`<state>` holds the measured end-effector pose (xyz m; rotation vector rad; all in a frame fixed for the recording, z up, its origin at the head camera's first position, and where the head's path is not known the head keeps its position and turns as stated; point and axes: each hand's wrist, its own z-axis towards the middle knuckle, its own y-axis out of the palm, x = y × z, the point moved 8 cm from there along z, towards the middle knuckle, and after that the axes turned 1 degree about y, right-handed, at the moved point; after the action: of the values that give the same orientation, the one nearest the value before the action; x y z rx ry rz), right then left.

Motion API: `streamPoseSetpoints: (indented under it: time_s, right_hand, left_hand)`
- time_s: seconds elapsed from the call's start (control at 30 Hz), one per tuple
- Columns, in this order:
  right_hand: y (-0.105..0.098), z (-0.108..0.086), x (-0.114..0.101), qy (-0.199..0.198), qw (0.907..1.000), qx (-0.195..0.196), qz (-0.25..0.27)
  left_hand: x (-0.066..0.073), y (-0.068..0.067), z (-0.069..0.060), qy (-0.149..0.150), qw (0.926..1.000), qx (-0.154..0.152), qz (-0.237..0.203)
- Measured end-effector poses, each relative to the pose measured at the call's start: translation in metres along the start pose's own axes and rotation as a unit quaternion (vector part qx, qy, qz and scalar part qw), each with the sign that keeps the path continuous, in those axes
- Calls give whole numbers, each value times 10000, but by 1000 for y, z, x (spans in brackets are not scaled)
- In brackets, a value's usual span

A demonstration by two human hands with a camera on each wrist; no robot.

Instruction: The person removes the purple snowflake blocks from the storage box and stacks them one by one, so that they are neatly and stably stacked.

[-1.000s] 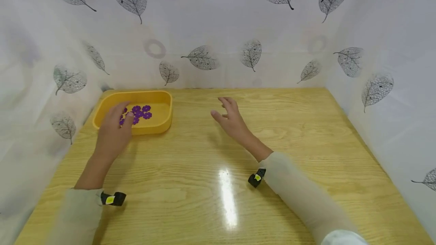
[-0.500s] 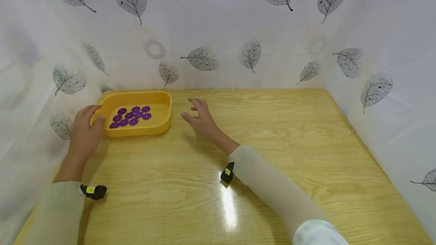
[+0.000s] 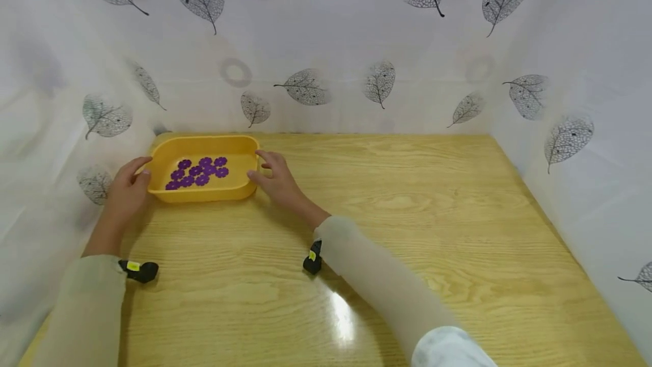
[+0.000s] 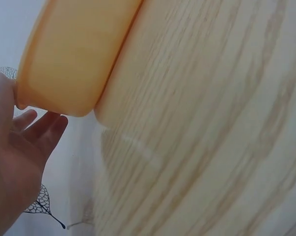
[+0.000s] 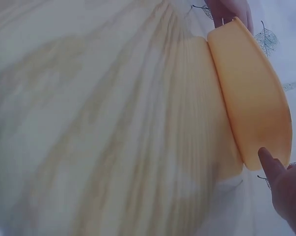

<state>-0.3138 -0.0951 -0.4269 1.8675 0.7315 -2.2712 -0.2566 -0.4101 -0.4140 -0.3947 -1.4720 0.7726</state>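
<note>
A shallow yellow tray (image 3: 214,193) sits on the table, with several purple flower-shaped pieces (image 3: 202,180) lying loose in it. My left hand (image 3: 124,191) holds the tray's left end; in the left wrist view its thumb is at the rim and its fingertips (image 4: 59,123) lie against the end wall. At the right end, my right hand (image 3: 280,181) has thumb and fingers about the corner. A digit of the right hand (image 5: 287,191) lies against the tray's outer wall (image 5: 251,93) in the right wrist view. Some fingers are hidden.
The light wooden table (image 3: 407,231) stretches to the right and toward me. A white curtain (image 3: 336,38) with a leaf print encloses the back and both sides, close to the tray. A black wrist camera (image 3: 140,271) is strapped at each cuff.
My left hand moved from above the tray to its left end. My right hand came leftward across the table to the tray's right end. The pieces kept their arrangement.
</note>
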Motion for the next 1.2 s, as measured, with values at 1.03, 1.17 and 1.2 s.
streamPoseSetpoints:
  time_s: [1.03,1.17,1.2]
  right_hand:
    - [9,4,6,-4,10000,54,10]
    - [6,2,9,40,10000,51,-57]
    - [5,2,9,64,9999,43,-77]
  left_hand:
    - [-28,9,-4,-1294,9880,-213,-810]
    - [-24,9,-6,-1091,9910,-182,-758]
    - [-23,9,-7,-1034,9919,-180,-711]
